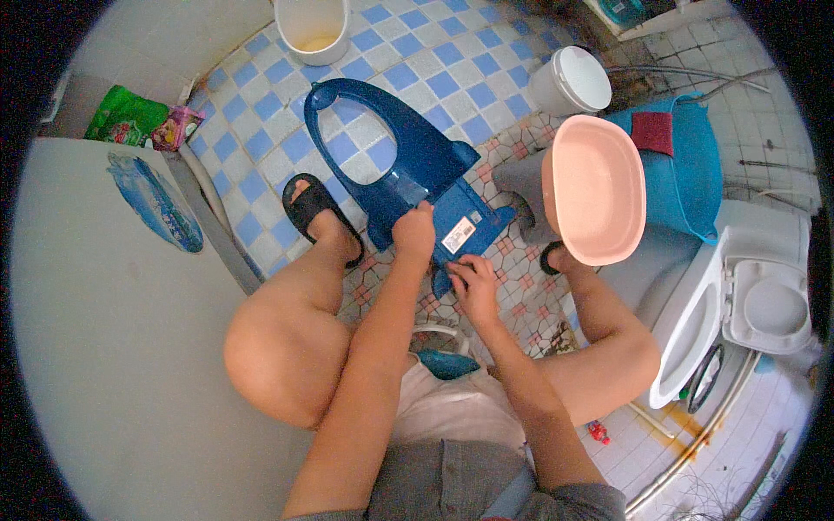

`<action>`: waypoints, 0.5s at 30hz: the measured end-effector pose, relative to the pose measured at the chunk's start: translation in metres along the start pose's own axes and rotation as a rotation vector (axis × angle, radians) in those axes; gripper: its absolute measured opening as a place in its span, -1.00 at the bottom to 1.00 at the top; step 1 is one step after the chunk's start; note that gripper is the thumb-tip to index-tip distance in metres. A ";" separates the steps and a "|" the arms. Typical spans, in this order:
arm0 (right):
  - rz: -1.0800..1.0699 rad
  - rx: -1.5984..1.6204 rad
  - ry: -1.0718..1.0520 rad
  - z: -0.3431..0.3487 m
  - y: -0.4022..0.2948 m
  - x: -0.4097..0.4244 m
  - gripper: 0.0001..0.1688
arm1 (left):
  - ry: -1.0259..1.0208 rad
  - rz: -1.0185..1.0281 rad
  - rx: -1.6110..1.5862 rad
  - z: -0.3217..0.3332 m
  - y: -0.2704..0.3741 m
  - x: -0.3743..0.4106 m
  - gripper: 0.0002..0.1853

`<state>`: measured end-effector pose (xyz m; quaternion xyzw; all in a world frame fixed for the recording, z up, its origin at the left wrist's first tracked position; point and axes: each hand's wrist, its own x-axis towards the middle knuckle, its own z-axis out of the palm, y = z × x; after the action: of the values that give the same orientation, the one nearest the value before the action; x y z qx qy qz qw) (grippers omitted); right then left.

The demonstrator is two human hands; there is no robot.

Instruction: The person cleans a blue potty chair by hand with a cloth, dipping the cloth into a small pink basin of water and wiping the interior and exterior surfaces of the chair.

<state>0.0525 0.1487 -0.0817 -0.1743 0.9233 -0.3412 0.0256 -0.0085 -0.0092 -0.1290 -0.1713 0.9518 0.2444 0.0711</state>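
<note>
A dark blue plastic frame (417, 143) with a large oval opening lies before me over the tiled floor, its flat panel towards me bearing a white label with writing. My left hand (414, 231) is closed on the panel's left edge, thumb on top. At the panel's near end, my right hand (474, 280) has bent fingers touching or close to a blue tab; whether they grip it is unclear. To the right, a pink plastic basin (599, 189) rests tilted on or against a grey stool (526, 189).
White buckets stand at the top (314, 32) and upper right (578, 81). A light blue tub (697, 166) with a dark red cloth (652, 133) and a white toilet (690, 332) are on the right. A white appliance or cabinet (130, 338) borders the left, beside green and pink packets (127, 117).
</note>
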 end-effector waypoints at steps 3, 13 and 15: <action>0.025 -0.012 -0.041 0.002 -0.005 0.013 -0.73 | 0.000 -0.012 0.017 -0.003 0.005 0.002 -0.72; 0.052 -0.050 -0.040 -0.005 -0.008 0.010 -0.77 | -0.023 -0.005 0.003 0.004 0.001 0.002 -0.73; 0.022 -0.032 -0.009 0.005 -0.009 0.020 -0.78 | -0.027 -0.025 0.012 0.002 0.005 0.005 -0.73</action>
<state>0.0371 0.1325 -0.0784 -0.1660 0.9305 -0.3251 0.0309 -0.0148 -0.0061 -0.1295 -0.1792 0.9500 0.2402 0.0881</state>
